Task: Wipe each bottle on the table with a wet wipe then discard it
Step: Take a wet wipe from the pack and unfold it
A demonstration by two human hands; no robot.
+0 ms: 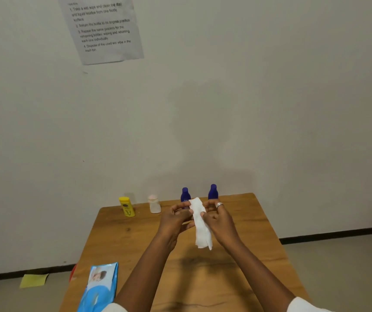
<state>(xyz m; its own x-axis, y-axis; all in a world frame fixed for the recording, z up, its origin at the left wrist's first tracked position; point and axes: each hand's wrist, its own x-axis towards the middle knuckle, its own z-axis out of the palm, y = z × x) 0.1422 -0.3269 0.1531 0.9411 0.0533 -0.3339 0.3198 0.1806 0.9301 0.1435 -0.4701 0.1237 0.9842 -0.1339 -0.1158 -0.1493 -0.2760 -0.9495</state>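
While four bottles (155,204) line far table (248,224) edge, left hand (176,218) and right hand (218,218) pinch wipe (200,224) between fingertips, above table.

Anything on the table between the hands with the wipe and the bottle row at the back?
Nothing visible. Both the left hand and right hand hold the wet wipe above bare table, just in front of the two blue bottles. The wipes pack lies near-left, out of the path.
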